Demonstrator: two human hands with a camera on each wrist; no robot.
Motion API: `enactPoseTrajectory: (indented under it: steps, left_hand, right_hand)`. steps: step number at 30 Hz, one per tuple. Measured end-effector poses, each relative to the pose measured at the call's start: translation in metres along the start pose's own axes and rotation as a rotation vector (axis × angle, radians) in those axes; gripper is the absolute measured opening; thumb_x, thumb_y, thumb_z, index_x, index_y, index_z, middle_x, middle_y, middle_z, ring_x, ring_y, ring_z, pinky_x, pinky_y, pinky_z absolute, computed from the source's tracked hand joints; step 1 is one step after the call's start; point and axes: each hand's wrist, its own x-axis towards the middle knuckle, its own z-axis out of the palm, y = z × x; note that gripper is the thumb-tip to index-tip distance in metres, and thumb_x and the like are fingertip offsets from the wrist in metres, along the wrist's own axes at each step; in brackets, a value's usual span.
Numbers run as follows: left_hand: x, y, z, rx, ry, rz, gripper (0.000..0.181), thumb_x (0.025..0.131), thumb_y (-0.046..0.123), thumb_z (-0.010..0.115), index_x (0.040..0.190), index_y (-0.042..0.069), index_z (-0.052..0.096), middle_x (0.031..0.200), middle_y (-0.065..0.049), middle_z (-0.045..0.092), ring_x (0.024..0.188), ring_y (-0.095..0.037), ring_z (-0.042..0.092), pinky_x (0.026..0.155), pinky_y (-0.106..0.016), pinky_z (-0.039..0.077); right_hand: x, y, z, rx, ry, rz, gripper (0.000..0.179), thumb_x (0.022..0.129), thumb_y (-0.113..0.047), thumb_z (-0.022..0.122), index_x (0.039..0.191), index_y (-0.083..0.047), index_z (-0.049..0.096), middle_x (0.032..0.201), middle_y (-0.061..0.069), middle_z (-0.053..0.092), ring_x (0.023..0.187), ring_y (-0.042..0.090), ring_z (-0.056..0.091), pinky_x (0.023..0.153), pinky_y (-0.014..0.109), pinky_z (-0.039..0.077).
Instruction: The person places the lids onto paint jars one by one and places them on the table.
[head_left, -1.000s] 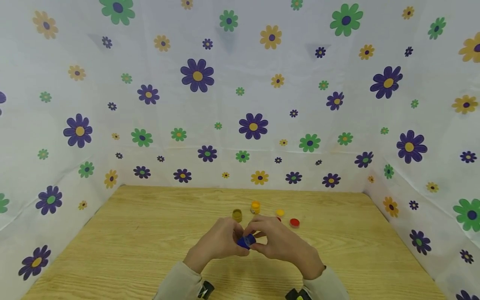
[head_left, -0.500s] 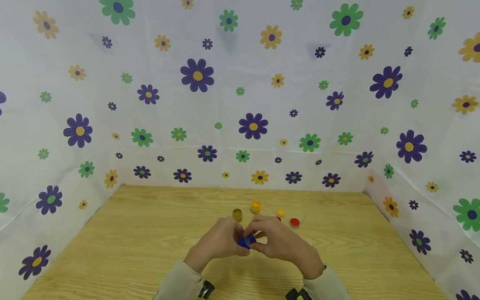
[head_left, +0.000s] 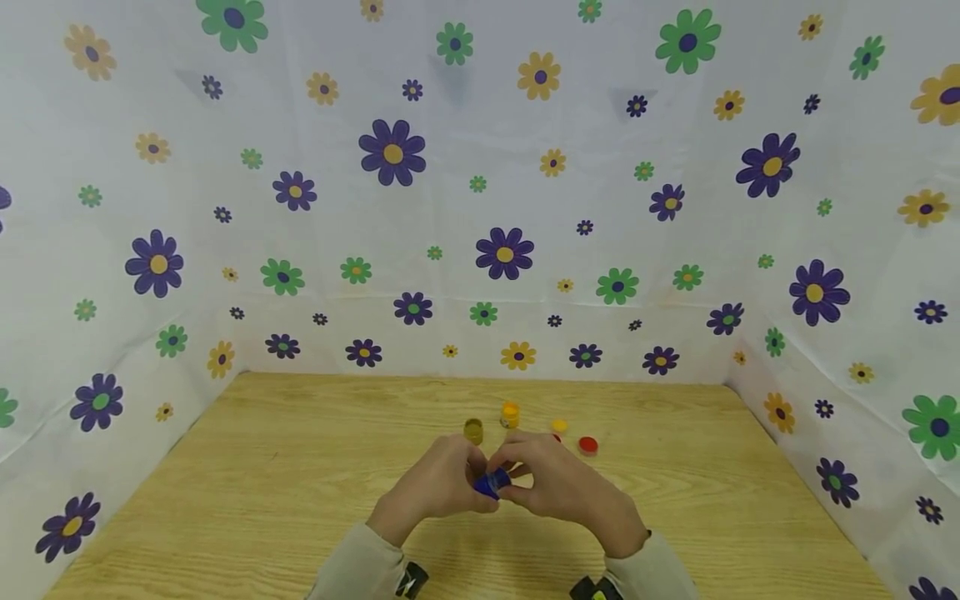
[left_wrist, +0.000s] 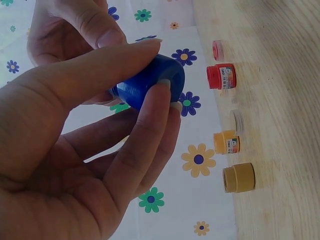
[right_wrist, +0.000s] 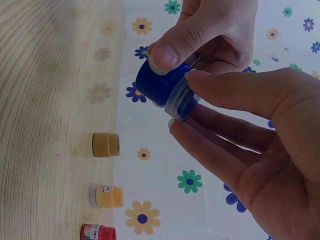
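Observation:
Both hands hold a small blue paint jar (head_left: 492,482), tilted above the table. My left hand (head_left: 447,477) grips the blue body between thumb and fingers. My right hand (head_left: 551,477) pinches the ridged clear lid (right_wrist: 178,99) at the jar's other end, thumb on one side and fingertips on the other. In the left wrist view the blue body (left_wrist: 152,82) shows between the left thumb and fingertips, while the lid is mostly hidden. Whether the lid sits fully down I cannot tell.
Beyond the hands stand an ochre paint jar (head_left: 473,431), a yellow paint jar (head_left: 510,415) and a red paint jar (left_wrist: 221,76), the last mostly hidden in the head view. A yellow lid (head_left: 559,426) and a red lid (head_left: 588,446) lie nearby. Flowered cloth (head_left: 345,225) encloses the wooden table (head_left: 300,467).

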Motion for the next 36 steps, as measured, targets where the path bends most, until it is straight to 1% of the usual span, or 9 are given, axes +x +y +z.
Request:
enactPoseTrajectory:
  steps: [3, 10, 17, 22, 29, 36]
  left_hand:
    - [-0.0005, 0.0000, 0.0001, -0.001, 0.000, -0.005, 0.016, 0.076, 0.010, 0.089, 0.088, 0.005, 0.079, 0.076, -0.003, 0.076, 0.065, -0.010, 0.066, 0.060, -0.023, 0.055]
    - [-0.0014, 0.0007, -0.0009, -0.002, 0.002, -0.009, 0.016, 0.076, 0.010, 0.089, 0.088, 0.005, 0.079, 0.077, -0.004, 0.076, 0.065, -0.010, 0.066, 0.060, -0.024, 0.055]
    - [-0.0019, -0.0003, -0.0004, -0.010, -0.001, -0.013, 0.017, 0.076, 0.011, 0.090, 0.088, 0.004, 0.079, 0.077, -0.003, 0.075, 0.065, -0.010, 0.066, 0.060, -0.024, 0.055]
    - [-0.0020, -0.0011, 0.0000, -0.011, -0.002, -0.010, 0.017, 0.076, 0.010, 0.090, 0.088, 0.004, 0.079, 0.077, -0.003, 0.076, 0.066, -0.010, 0.067, 0.060, -0.024, 0.055]
    - [-0.0011, -0.0015, 0.0002, -0.012, -0.003, -0.008, 0.017, 0.076, 0.010, 0.090, 0.088, 0.004, 0.079, 0.076, -0.003, 0.075, 0.065, -0.010, 0.066, 0.059, -0.024, 0.055]
    - [-0.0003, -0.0010, -0.0003, -0.012, -0.003, -0.008, 0.016, 0.076, 0.009, 0.089, 0.087, 0.004, 0.079, 0.076, -0.003, 0.075, 0.065, -0.010, 0.066, 0.059, -0.024, 0.054]
  right_hand:
    - [0.0007, 0.0007, 0.0007, 0.003, -0.006, 0.003, 0.019, 0.090, -0.006, 0.078, 0.109, -0.008, 0.076, 0.104, 0.005, 0.071, 0.095, 0.014, 0.068, 0.081, 0.029, 0.062]
    - [0.0022, 0.0008, 0.0007, -0.014, -0.006, 0.006, 0.019, 0.090, -0.007, 0.079, 0.109, -0.009, 0.076, 0.104, 0.004, 0.071, 0.094, 0.012, 0.067, 0.081, 0.020, 0.058]
    - [0.0020, 0.0000, 0.0022, -0.007, -0.009, 0.017, 0.019, 0.090, -0.005, 0.078, 0.109, -0.008, 0.076, 0.105, 0.004, 0.071, 0.098, 0.013, 0.069, 0.085, 0.027, 0.061]
    - [0.0015, 0.0000, 0.0035, 0.006, -0.005, 0.017, 0.019, 0.090, -0.005, 0.078, 0.109, -0.008, 0.076, 0.105, 0.004, 0.071, 0.097, 0.013, 0.069, 0.083, 0.025, 0.061]
    - [0.0015, 0.0001, 0.0032, 0.017, -0.006, 0.032, 0.020, 0.090, -0.004, 0.078, 0.110, -0.008, 0.076, 0.107, 0.004, 0.071, 0.099, 0.015, 0.070, 0.084, 0.027, 0.061]
    - [0.0021, 0.0000, 0.0019, 0.016, -0.002, 0.025, 0.020, 0.090, -0.003, 0.077, 0.110, -0.008, 0.076, 0.106, 0.005, 0.071, 0.099, 0.015, 0.070, 0.084, 0.027, 0.062]
